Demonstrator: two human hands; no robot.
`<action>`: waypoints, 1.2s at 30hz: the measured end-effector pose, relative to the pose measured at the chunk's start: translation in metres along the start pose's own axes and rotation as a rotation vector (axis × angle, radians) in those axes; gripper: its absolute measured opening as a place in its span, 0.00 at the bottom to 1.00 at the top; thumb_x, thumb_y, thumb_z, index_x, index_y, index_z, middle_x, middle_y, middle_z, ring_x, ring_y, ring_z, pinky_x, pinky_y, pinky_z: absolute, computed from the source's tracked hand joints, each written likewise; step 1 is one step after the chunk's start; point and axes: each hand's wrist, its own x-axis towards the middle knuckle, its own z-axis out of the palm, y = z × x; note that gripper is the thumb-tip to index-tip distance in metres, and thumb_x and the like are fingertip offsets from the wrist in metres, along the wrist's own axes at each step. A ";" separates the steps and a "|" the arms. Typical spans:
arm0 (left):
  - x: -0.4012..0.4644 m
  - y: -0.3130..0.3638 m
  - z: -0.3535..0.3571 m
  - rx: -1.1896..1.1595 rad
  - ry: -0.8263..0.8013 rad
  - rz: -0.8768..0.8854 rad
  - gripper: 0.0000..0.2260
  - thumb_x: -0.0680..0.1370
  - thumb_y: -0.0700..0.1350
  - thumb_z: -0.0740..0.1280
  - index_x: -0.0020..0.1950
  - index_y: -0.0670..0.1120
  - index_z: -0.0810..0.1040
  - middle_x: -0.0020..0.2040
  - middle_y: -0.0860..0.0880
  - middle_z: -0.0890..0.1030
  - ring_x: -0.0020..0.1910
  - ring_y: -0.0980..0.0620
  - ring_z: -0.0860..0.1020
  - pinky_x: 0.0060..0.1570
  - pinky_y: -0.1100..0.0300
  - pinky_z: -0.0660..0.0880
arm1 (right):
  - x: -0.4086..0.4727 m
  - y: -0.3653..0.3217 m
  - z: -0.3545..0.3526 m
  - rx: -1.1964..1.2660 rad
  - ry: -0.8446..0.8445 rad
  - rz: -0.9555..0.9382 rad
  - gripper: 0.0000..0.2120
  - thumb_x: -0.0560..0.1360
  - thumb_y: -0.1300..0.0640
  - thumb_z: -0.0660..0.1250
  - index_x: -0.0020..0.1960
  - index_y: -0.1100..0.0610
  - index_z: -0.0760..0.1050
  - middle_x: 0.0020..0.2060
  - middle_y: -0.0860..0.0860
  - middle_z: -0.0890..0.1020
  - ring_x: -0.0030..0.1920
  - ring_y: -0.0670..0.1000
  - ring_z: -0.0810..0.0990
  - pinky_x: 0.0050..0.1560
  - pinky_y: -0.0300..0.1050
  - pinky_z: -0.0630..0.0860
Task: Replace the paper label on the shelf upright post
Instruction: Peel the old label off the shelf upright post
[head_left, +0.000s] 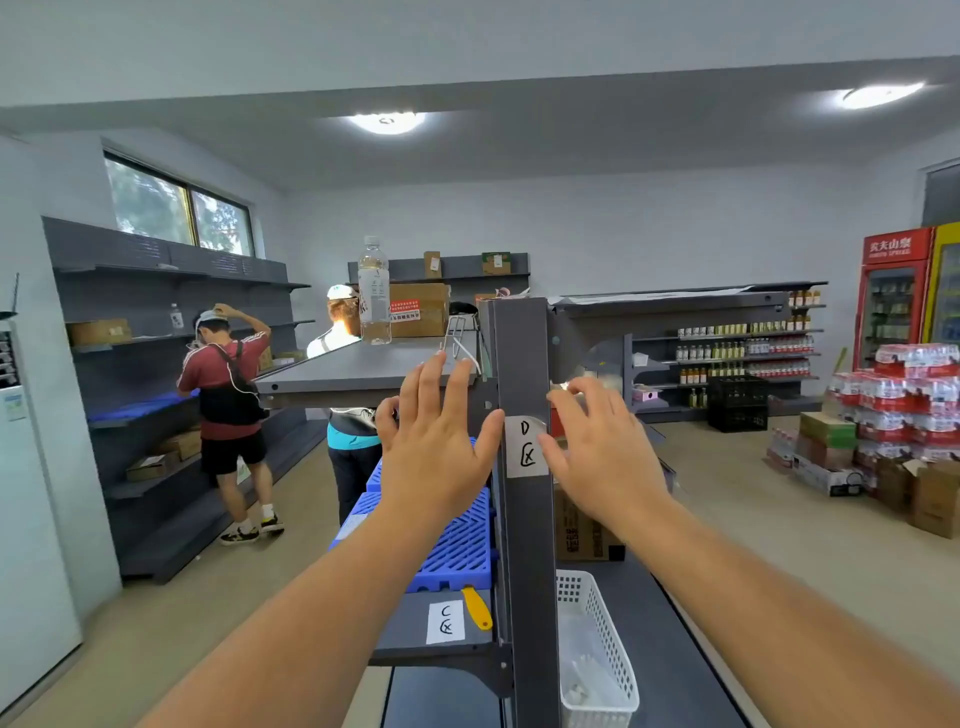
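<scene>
Hands raised flanking upright post (524, 364), left hand (436, 447) spread, right hand (602, 457) spread beside paper label (527, 447)

Setting: small retail shop, partly stocked. Dark grey metal gondola shelving (171, 322) lines the left wall, mostly bare, with a few cardboard boxes (98, 332). Back-right shelves (743, 353) carry rows of bottled drinks. Red glass-door drinks cooler (891, 296) stands at far right, a yellow one beside it. Shrink-wrapped bottle packs (893, 400) are stacked on the floor next to cartons (935, 499). Black crates (737, 402) sit below the stocked shelves. Two people (228, 410) stand at the shelving. Handwritten paper label (527, 447) on the near upright post (524, 519).
</scene>
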 end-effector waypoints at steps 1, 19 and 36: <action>0.000 0.000 -0.001 0.003 -0.024 -0.004 0.29 0.81 0.65 0.51 0.81 0.55 0.57 0.82 0.49 0.58 0.81 0.47 0.54 0.76 0.44 0.52 | 0.001 0.001 0.002 0.009 0.010 -0.014 0.19 0.79 0.46 0.68 0.67 0.53 0.74 0.64 0.53 0.76 0.62 0.54 0.76 0.56 0.51 0.81; -0.002 -0.007 0.005 0.086 -0.066 0.018 0.27 0.81 0.63 0.54 0.78 0.53 0.65 0.78 0.51 0.64 0.78 0.48 0.61 0.74 0.44 0.57 | 0.009 0.000 0.022 0.087 -0.011 -0.022 0.05 0.80 0.54 0.68 0.54 0.54 0.77 0.49 0.51 0.79 0.47 0.51 0.78 0.41 0.46 0.79; -0.001 0.009 0.004 -0.074 -0.092 0.166 0.14 0.85 0.46 0.59 0.68 0.48 0.78 0.63 0.48 0.80 0.61 0.47 0.76 0.58 0.52 0.72 | -0.015 -0.008 0.001 0.264 -0.178 -0.029 0.05 0.83 0.54 0.61 0.53 0.52 0.75 0.48 0.45 0.72 0.43 0.46 0.71 0.36 0.36 0.67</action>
